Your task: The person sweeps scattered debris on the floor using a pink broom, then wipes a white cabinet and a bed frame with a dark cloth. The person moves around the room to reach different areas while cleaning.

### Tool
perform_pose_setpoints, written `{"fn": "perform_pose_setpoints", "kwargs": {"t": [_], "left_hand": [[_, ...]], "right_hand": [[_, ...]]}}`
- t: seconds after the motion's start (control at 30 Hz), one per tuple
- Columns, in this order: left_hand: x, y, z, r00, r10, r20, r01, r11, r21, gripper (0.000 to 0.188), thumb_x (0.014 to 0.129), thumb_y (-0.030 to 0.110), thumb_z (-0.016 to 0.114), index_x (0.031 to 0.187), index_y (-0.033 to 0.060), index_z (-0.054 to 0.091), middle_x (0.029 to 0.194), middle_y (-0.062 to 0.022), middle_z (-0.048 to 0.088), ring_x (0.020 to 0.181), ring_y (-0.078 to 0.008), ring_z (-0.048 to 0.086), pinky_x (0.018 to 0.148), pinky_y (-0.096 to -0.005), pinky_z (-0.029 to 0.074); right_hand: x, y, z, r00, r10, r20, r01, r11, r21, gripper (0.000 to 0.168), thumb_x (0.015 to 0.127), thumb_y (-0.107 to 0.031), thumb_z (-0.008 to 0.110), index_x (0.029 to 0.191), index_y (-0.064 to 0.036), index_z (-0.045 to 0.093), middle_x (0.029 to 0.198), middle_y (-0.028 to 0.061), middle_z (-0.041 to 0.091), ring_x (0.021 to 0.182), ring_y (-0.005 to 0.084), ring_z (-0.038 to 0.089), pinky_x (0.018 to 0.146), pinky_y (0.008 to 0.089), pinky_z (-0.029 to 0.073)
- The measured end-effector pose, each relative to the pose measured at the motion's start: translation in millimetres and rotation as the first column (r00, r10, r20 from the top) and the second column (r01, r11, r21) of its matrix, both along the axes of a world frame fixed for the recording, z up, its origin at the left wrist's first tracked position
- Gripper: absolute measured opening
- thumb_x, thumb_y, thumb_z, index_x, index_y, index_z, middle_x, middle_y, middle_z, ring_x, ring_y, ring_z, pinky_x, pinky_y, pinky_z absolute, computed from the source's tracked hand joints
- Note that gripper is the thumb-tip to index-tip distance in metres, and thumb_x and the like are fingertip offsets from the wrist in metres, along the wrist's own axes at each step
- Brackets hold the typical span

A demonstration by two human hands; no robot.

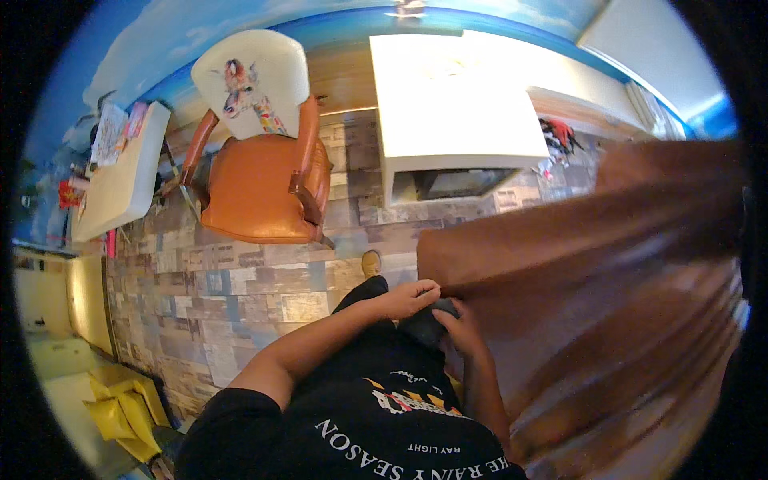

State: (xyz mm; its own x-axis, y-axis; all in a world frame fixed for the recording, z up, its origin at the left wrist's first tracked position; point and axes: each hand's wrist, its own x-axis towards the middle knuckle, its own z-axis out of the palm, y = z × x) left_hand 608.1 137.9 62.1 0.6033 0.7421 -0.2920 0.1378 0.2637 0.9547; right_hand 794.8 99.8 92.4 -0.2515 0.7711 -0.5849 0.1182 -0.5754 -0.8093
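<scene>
A large brown cloth (576,270) spreads in folds over the right side of the view. My left hand (414,298) has its thumb and fingers pinched on the cloth's edge, close to its left corner. Just below and to the right, my right hand (459,327) is at the same edge, with its fingers curled around a dark, greyish part; whether that is cloth or my clothing cannot be told. The two hands are close together in front of my waist.
An orange armchair (258,189) with a giraffe-print back stands ahead on the left. A white cabinet (456,102) is straight ahead. At the far left is a small table (129,174) bearing papers. Yellow cushions (123,414) lie at lower left. Patchwork-pattern flooring (240,294) runs between them.
</scene>
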Motion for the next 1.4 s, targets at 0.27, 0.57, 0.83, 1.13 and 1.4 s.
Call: {"fn": "perform_pose_setpoints", "kwargs": {"t": [0.27, 0.57, 0.83, 1.13, 1.4], "left_hand": [[-72.9, 76.4, -19.2, 0.995, 0.096, 0.014, -0.095, 0.993, -0.075, 0.047, 0.083, 0.030, 0.075, 0.119, 0.0060, 0.058, 0.109, -0.0080, 0.064, 0.104, -0.0189, 0.058, 0.092, -0.0317, 0.045], [-157.3, 150.1, -29.0, 0.873, 0.417, -0.253, -0.444, 0.894, -0.059, 0.034, 0.081, 0.028, 0.076, 0.104, 0.0063, 0.061, 0.095, -0.0079, 0.063, 0.088, -0.0179, 0.058, 0.079, -0.0326, 0.047], [-116.6, 260.2, -41.0, 0.568, 0.692, -0.446, -0.488, 0.719, 0.495, 0.044, 0.085, 0.024, 0.071, 0.122, 0.0080, 0.054, 0.123, -0.0137, 0.054, 0.117, -0.0303, 0.050, 0.096, -0.0397, 0.041], [-37.8, 272.5, -109.4, 0.305, 0.513, -0.802, -0.226, 0.857, 0.462, 0.057, 0.094, 0.024, 0.056, 0.146, 0.0124, 0.037, 0.157, -0.0159, 0.013, 0.146, -0.0385, 0.007, 0.116, -0.0551, 0.011], [-41.5, 301.6, -112.3, 0.221, 0.513, -0.829, -0.162, 0.858, 0.488, 0.062, 0.092, 0.030, 0.058, 0.147, 0.0164, 0.035, 0.158, -0.0151, 0.014, 0.146, -0.0372, 0.010, 0.116, -0.0553, 0.012]], "right_hand": [[-70.1, 128.8, 9.3, 0.993, 0.106, -0.043, -0.107, 0.994, -0.017, 0.016, 0.087, -0.013, 0.064, 0.098, -0.003, 0.060, 0.091, 0.0025, 0.061, 0.083, 0.0119, 0.055, 0.075, 0.0268, 0.046], [-112.0, 263.6, -12.8, 0.950, 0.108, 0.294, -0.215, 0.907, 0.361, 0.024, 0.081, -0.014, 0.074, 0.091, -0.002, 0.056, 0.079, 0.0071, 0.058, 0.074, 0.0157, 0.055, 0.067, 0.0305, 0.046], [-112.5, 363.6, -55.1, 0.797, -0.100, 0.596, -0.329, 0.755, 0.566, 0.053, 0.078, -0.017, 0.075, 0.120, 0.001, 0.049, 0.119, 0.0245, 0.054, 0.112, 0.0392, 0.052, 0.094, 0.0433, 0.042], [-101.3, 393.8, -129.8, 0.597, 0.358, 0.718, -0.802, 0.231, 0.551, 0.053, 0.092, -0.023, 0.057, 0.142, -0.014, 0.044, 0.149, 0.0148, 0.035, 0.138, 0.0375, 0.031, 0.112, 0.0513, 0.024], [-103.9, 420.5, -130.1, 0.468, 0.184, 0.864, -0.880, 0.191, 0.436, 0.054, 0.097, -0.041, 0.046, 0.147, -0.021, 0.039, 0.155, 0.0071, 0.030, 0.143, 0.0308, 0.023, 0.113, 0.0563, 0.015]]}}
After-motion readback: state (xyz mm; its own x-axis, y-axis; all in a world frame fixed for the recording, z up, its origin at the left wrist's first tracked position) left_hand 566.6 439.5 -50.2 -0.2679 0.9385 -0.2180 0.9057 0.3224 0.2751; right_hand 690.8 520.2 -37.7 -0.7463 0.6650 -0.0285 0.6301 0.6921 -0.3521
